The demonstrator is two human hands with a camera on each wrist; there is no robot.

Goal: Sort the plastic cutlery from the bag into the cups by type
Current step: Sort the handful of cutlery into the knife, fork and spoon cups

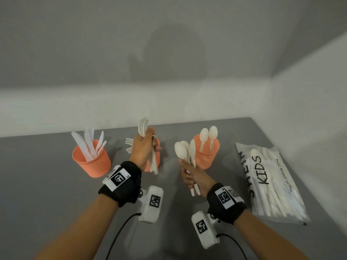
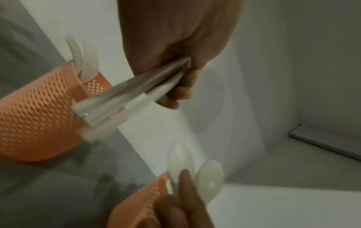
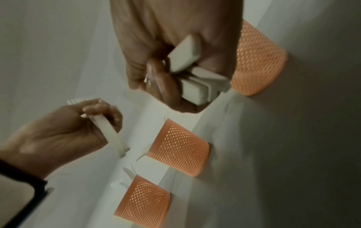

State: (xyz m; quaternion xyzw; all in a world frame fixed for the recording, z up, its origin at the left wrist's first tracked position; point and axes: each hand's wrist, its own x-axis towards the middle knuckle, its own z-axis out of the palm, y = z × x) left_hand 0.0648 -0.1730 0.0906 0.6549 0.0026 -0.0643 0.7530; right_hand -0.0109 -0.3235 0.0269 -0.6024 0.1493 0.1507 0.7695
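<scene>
Three orange mesh cups stand in a row on the grey table [image 1: 47,184]. The left cup [image 1: 92,162] holds several white knives, and the right cup [image 1: 206,154] holds two spoons. The middle cup [image 2: 39,115], with forks [image 1: 129,145] in it, is mostly hidden behind my left hand in the head view. My left hand [image 1: 148,143] grips a bunch of forks [image 1: 143,126] above the middle cup, tines up. My right hand [image 1: 189,175] grips a bunch of spoons [image 1: 185,150] by their handles [image 3: 195,77], just left of the right cup. The cutlery bag [image 1: 270,182] lies at the right.
The white bag, printed "KIDS", lies flat near the table's right edge and holds more white cutlery. A white wall runs behind the cups and along the right side. Cables from the wrist cameras [image 1: 151,203] trail over the near table.
</scene>
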